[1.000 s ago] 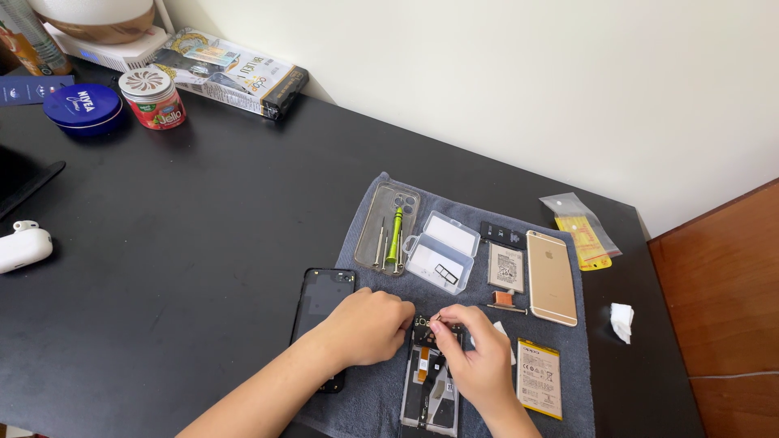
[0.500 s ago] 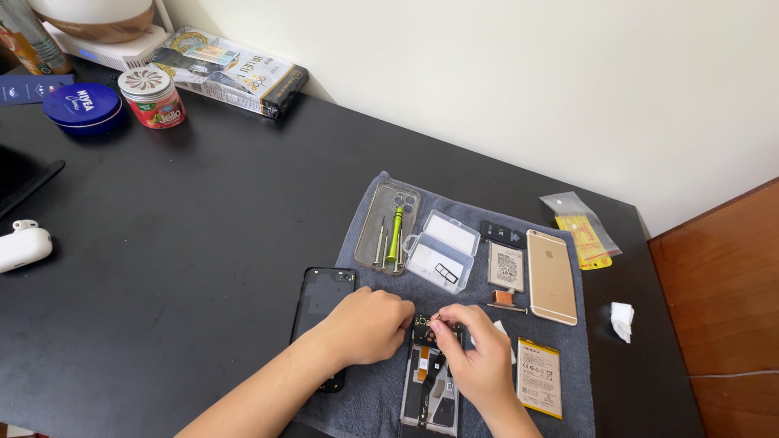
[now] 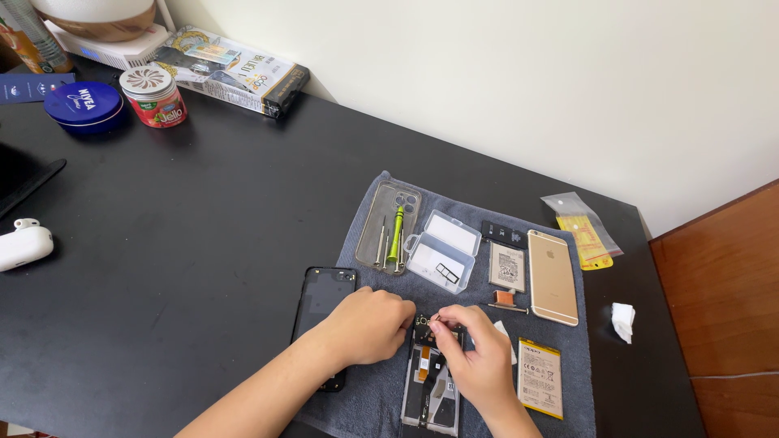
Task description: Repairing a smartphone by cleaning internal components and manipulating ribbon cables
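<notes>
An opened phone body (image 3: pixel 428 389) with exposed boards lies on a grey cloth mat (image 3: pixel 560 401) near the table's front edge. My left hand (image 3: pixel 367 324) rests curled at the phone's upper left corner, its fingertips touching the top of the frame. My right hand (image 3: pixel 475 357) lies over the phone's right side and pinches something very small at its top edge; the piece is too small to make out. A black phone back cover (image 3: pixel 320 296) lies just left of my left hand, partly under my forearm.
On the mat: a clear case (image 3: pixel 389 227) holding screwdrivers, a small clear box (image 3: pixel 442 250), a gold phone (image 3: pixel 552 276), two battery packs (image 3: pixel 540 377). Beyond it a plastic bag (image 3: pixel 580 227) and white tissue (image 3: pixel 622 319). Far left: blue tin (image 3: pixel 81 105), red jar (image 3: pixel 154 96), white earbud case (image 3: pixel 23 243).
</notes>
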